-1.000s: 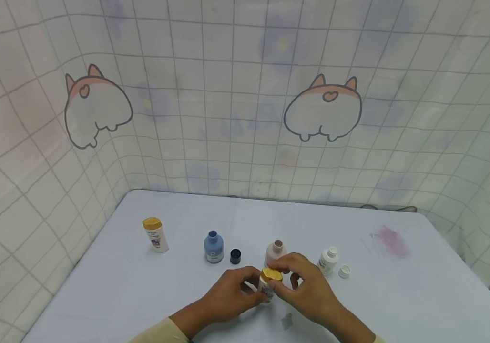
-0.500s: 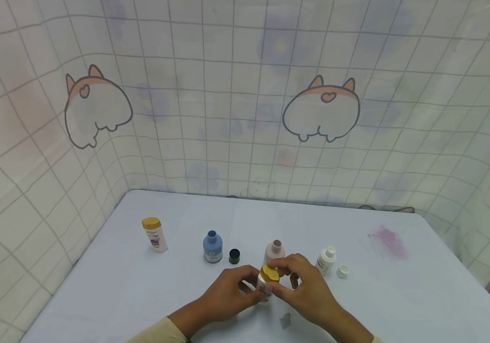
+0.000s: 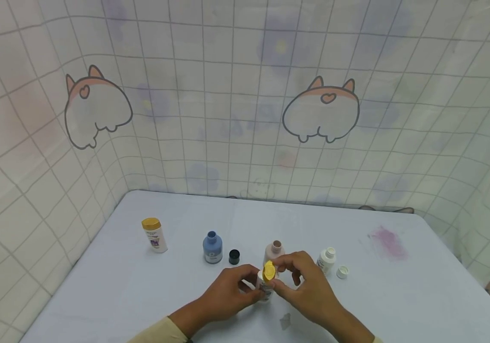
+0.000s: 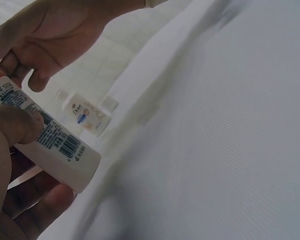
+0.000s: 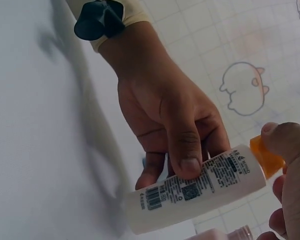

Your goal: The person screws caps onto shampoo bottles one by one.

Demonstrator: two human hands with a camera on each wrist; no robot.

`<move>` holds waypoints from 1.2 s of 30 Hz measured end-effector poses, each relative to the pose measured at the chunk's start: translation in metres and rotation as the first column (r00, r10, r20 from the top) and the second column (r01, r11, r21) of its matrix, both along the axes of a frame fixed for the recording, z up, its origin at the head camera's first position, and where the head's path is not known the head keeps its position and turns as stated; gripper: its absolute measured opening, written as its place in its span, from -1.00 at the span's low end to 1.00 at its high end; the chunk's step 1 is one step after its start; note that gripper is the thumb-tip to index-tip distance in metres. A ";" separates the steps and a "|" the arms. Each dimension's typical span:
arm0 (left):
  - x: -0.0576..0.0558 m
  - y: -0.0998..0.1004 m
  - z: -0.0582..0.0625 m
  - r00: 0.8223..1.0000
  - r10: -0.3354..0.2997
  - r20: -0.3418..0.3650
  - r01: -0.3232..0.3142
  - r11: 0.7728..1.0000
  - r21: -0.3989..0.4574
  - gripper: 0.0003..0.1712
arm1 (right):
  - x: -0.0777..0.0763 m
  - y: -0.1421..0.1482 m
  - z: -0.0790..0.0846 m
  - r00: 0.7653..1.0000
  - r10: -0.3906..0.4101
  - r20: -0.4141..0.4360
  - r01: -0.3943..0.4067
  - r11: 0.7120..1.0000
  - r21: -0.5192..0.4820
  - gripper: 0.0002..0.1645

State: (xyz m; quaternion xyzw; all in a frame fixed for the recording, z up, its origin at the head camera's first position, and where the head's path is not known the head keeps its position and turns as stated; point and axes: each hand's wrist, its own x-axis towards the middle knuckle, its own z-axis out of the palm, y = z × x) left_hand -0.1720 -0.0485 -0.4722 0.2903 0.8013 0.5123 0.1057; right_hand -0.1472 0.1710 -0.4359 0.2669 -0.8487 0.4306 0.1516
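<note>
A small white bottle (image 3: 264, 290) with dark printed text is gripped by my left hand (image 3: 229, 294), thumb across its label and fingers behind. A barcode (image 4: 70, 147) shows near its base in the left wrist view. My right hand (image 3: 309, 288) pinches the yellow-orange cap (image 3: 269, 271) between thumb and forefinger at the bottle's top. The cap looks tilted in the head view. In the right wrist view the cap (image 5: 266, 157) sits right at the bottle's shoulder; the neck is hidden. Just behind the hands stands an uncapped pale pink bottle (image 3: 275, 251), partly covered by them.
An uncapped blue bottle (image 3: 213, 248) stands beside a black cap (image 3: 234, 257). Right of the hands are an uncapped white bottle (image 3: 326, 260) and a white cap (image 3: 342, 272). A yellow-capped white bottle (image 3: 155, 236) stands far left. The white table (image 3: 99, 290) has a pink stain (image 3: 390, 242).
The yellow cap has turned and tipped up under my right fingers, from lying flat on top to facing sideways. My right hand has risen slightly; my left hand keeps its grip.
</note>
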 end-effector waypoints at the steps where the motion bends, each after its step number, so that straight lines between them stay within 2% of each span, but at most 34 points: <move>1: 0.000 0.001 0.000 1.000 -0.002 -0.002 0.002 1.000 0.002 -0.65 | 0.000 -0.001 0.000 1.000 -0.013 0.015 0.013 1.000 -0.005 -0.49; 4: -0.001 0.002 0.000 1.000 -0.010 -0.016 0.010 1.000 0.007 -0.68 | 0.000 -0.003 0.000 0.998 -0.038 0.058 0.039 0.999 -0.006 -0.45; 9: -0.001 0.004 -0.002 0.998 -0.020 -0.054 0.021 0.999 0.024 -0.72 | 0.000 -0.005 0.000 0.996 -0.043 0.073 0.042 0.999 0.003 -0.53; 14: -0.001 0.005 -0.002 0.998 -0.019 -0.066 0.021 0.999 0.031 -0.74 | 0.001 -0.007 0.003 0.980 -0.093 0.174 0.094 0.996 0.001 -0.54; 16: -0.001 0.005 0.000 0.998 -0.015 -0.061 0.017 0.999 0.032 -0.73 | 0.001 -0.008 0.003 0.977 -0.101 0.187 0.103 0.995 0.001 -0.52; 20: 0.000 0.005 0.003 1.000 0.003 -0.031 -0.002 1.000 0.024 -0.68 | 0.001 -0.006 0.003 0.987 -0.097 0.125 0.098 0.995 0.005 -0.49; 25: 0.000 0.003 0.003 1.000 0.021 -0.006 -0.021 1.000 0.018 -0.62 | 0.001 -0.001 0.001 0.997 -0.045 0.061 0.046 0.999 -0.024 -0.48; 31: -0.001 0.002 0.001 0.999 0.043 0.003 -0.043 0.999 0.004 -0.61 | 0.002 0.005 0.001 0.998 0.048 0.041 -0.046 0.998 -0.047 -0.45; 36: -0.001 0.002 0.001 0.999 0.033 0.001 -0.033 0.999 0.016 -0.63 | 0.000 0.005 0.001 0.998 0.043 0.039 -0.041 0.998 -0.044 -0.45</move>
